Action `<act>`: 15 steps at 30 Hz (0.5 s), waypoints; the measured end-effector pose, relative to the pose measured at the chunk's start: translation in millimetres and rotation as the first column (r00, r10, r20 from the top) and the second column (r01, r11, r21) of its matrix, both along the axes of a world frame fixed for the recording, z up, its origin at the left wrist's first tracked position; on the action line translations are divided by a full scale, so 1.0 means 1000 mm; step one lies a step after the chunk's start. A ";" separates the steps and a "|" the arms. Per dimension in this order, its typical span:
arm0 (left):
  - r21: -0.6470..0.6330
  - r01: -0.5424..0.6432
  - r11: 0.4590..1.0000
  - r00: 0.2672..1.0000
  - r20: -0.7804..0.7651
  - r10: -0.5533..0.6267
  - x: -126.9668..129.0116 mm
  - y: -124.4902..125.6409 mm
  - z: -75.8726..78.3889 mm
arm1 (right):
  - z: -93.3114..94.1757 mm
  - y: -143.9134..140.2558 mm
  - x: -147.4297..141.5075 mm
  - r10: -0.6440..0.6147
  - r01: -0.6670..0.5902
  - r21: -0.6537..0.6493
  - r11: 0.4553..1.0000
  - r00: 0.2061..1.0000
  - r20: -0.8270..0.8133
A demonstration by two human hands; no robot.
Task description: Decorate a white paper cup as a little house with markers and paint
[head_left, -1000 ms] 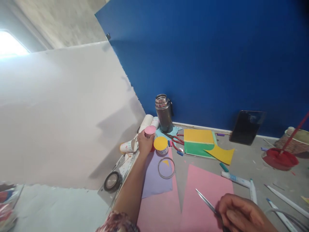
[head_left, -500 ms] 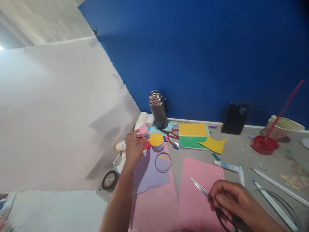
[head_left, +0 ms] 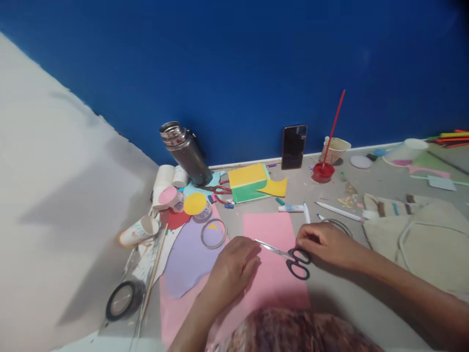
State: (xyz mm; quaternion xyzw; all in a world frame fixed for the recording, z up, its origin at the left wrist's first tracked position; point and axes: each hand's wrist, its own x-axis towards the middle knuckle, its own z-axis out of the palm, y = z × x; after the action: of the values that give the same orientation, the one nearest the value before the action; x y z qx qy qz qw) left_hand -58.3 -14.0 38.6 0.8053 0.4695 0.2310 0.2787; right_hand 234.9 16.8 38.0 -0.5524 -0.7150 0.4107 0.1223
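Note:
A pair of scissors [head_left: 281, 252] with black handles lies slantwise over a pink sheet [head_left: 269, 225], blades pointing left. My right hand [head_left: 326, 244] is closed, its fingertips at the upper handle loop. Close to the blade tips, my left hand [head_left: 234, 266] rests over the pink paper with curled fingers; what is under them, if anything, is hidden. Left of it lies a purple sheet [head_left: 186, 261] with a ring [head_left: 202, 236] on top. Behind are a yellow-topped cup [head_left: 195, 204] and a pink-topped cup [head_left: 168, 196].
A steel flask [head_left: 186, 156] stands at the back left, near yellow and green sheets [head_left: 247, 188]. A phone [head_left: 293, 146] leans on the blue wall. A red dish [head_left: 322, 173] holds a red stick. Black tape [head_left: 120, 300] lies at left, a cloth bag [head_left: 432, 244] at right.
My left hand has left the pink-topped cup and come back toward the middle, beside the scissors' tips. The scissors now lie flatter, left of my right hand. The view has swung right.

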 end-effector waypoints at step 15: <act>-0.014 0.099 0.995 0.991 -0.091 -0.099 0.012 -0.020 -0.007 | -0.037 -0.048 -0.017 -0.106 0.007 0.235 0.972 0.906 0.410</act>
State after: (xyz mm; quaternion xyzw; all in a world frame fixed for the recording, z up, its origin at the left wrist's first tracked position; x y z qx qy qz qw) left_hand -46.7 -33.7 31.6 0.8360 0.4423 0.1776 0.2719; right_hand 218.1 -30.9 1.4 -0.6305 -0.7506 0.1938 0.0403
